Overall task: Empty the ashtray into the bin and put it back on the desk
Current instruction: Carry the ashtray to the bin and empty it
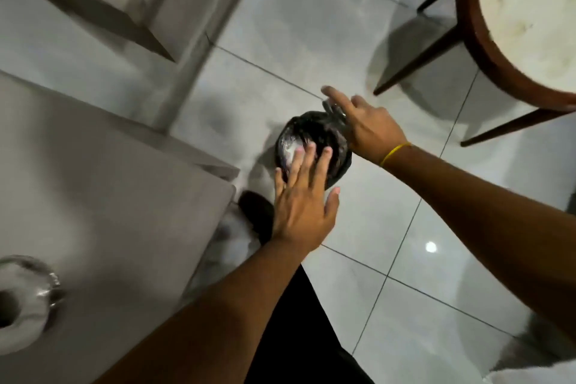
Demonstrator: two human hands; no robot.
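While the ashtray [26,299] sat on the table [109,181] at the near left, well apart from both hands, the bin [314,146] stood on the floor [405,259] beneath them. The left hand [304,212] hovered over it with fingers [307,162] spread and released; the right hand [371,128] looked loose at its far rim, though whether it pinched the liner I cannot tell. Judging by this, either the emptying was done or not begun; next called for reaching to the ashtray.
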